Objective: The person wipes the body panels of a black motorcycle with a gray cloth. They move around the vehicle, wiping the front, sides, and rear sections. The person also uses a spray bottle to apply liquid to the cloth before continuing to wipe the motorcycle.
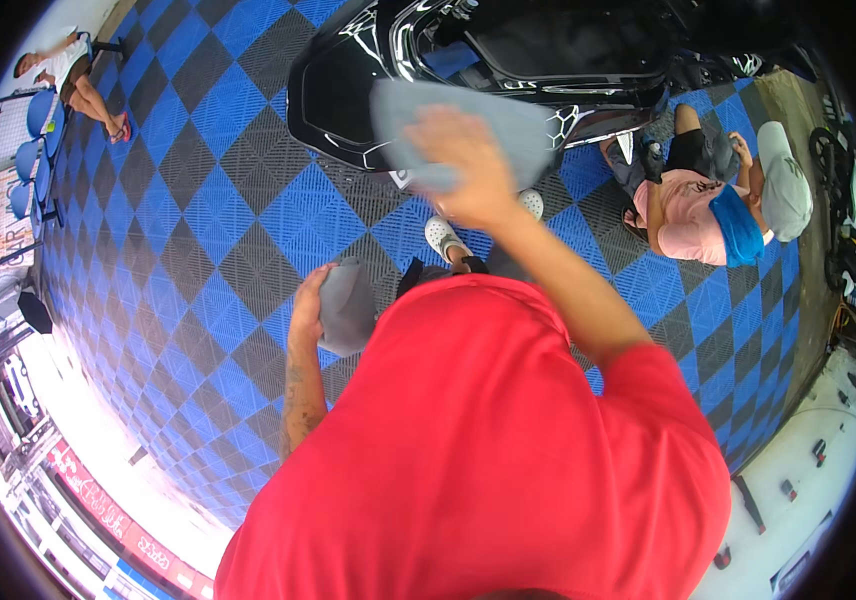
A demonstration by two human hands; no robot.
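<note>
A grey cloth [508, 125] lies spread over the glossy black bodywork of a motorcycle or scooter [568, 50]. My right hand [458, 165], slightly blurred, rests flat on top of that cloth with its fingers stretched out. Low on my left side, my left hand [310, 300] lies against what looks like my grey-clad knee [348, 310]. Its fingers are extended along the grey fabric, and nothing held shows in it. Part of the bodywork is hidden under the cloth and my right hand.
Blue and dark grey floor tiles [218, 215] surround me. My white clogs [444, 238] stand below the vehicle. A person in a cap and pink shirt [693, 215] crouches to the right beside the vehicle. Another person [78, 80] sits at far left near blue chairs [26, 160].
</note>
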